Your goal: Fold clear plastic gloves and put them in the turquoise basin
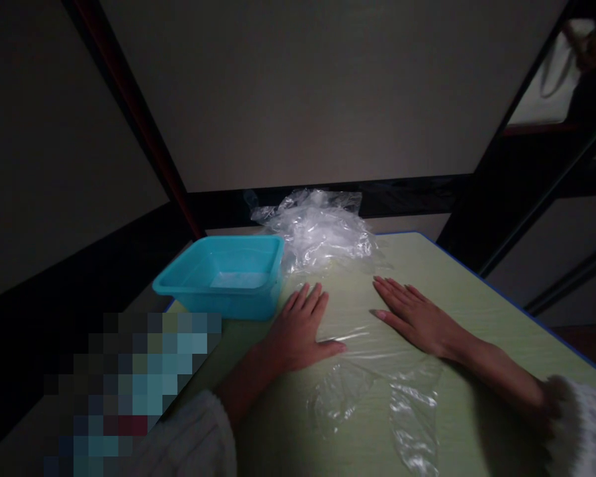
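A clear plastic bag (350, 344) lies spread on the pale green table, its two handle loops toward me. My left hand (302, 331) rests flat at its left side, fingers apart and thumb pointing right. On the right side, my right hand (412, 318) lies palm down with its fingers stretched out toward the upper left. Neither hand grips anything. Beyond my hands sits a crumpled heap of clear plastic bags (322, 228). A turquoise plastic basin (243, 301) stands left of the heap, near my left hand.
The table (477, 318) has a blue edge and stands close to a grey panelled wall (302, 93). A blurred-out patch (153, 377) covers the area at the lower left. A white bag (551, 79) shows at the upper right.
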A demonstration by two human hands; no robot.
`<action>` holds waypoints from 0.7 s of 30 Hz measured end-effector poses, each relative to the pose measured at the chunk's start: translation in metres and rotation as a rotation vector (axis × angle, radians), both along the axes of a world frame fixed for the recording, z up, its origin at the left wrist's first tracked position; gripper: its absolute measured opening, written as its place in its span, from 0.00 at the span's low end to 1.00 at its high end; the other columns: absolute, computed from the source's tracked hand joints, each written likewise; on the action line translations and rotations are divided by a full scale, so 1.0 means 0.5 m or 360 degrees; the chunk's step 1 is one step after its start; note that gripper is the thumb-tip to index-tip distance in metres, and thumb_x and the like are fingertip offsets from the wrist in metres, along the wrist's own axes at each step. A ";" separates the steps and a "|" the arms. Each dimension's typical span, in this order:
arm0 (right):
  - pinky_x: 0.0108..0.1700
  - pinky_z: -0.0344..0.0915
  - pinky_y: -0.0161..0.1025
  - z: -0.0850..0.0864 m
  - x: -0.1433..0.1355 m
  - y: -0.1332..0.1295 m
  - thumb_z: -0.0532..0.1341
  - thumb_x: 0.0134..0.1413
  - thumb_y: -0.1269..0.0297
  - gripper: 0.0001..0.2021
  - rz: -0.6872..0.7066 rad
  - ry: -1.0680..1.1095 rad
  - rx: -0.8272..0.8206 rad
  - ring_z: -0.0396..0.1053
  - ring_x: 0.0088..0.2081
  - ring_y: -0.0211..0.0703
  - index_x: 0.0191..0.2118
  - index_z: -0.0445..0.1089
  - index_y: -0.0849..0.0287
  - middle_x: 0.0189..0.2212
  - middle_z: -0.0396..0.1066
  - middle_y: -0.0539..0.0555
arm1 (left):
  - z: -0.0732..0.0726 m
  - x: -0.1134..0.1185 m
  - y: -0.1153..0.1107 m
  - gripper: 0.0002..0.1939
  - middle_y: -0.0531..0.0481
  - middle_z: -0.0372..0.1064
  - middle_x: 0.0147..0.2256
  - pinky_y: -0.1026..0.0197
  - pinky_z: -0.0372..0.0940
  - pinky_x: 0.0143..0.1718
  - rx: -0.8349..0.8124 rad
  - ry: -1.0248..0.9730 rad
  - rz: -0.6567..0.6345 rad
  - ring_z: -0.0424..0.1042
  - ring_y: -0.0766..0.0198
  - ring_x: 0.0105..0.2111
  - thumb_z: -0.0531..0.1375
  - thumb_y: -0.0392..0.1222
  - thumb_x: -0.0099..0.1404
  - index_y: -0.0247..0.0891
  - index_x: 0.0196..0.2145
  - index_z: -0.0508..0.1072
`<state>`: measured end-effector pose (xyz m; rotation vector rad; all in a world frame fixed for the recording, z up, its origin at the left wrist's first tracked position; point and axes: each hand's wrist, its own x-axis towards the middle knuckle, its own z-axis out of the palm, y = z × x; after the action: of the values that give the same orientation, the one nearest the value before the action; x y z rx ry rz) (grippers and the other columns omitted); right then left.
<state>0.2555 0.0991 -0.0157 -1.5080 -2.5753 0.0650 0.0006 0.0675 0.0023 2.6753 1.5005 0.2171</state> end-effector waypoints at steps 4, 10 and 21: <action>0.61 0.42 0.59 0.022 -0.009 -0.007 0.39 0.59 0.42 0.35 0.0006 0.0025 -0.0022 0.40 0.63 0.54 0.64 0.47 0.61 0.63 0.45 0.61 | 0.011 0.012 -0.019 0.33 0.35 0.46 0.62 0.47 0.46 0.61 0.0178 -0.0130 -0.0016 0.45 0.49 0.62 0.57 0.50 0.61 0.25 0.58 0.57; 0.62 0.43 0.54 0.055 -0.054 -0.041 0.38 0.64 0.53 0.29 0.0274 0.0233 -0.0047 0.42 0.63 0.47 0.63 0.48 0.68 0.63 0.46 0.62 | 0.014 0.082 -0.093 0.23 0.41 0.55 0.59 0.57 0.53 0.60 0.0049 -0.0331 -0.0122 0.54 0.59 0.60 0.47 0.42 0.68 0.28 0.57 0.59; 0.62 0.43 0.56 0.025 -0.037 -0.032 0.37 0.62 0.47 0.31 0.0322 0.0091 -0.0187 0.39 0.64 0.49 0.64 0.45 0.61 0.64 0.44 0.56 | -0.008 0.071 -0.105 0.33 0.39 0.42 0.63 0.52 0.42 0.63 -0.0039 -0.0166 -0.0419 0.39 0.56 0.64 0.44 0.56 0.68 0.27 0.61 0.50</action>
<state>0.2372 0.0830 -0.0034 -1.2549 -2.7109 0.2837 0.0359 0.0148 -0.0016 2.7567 1.1014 0.3137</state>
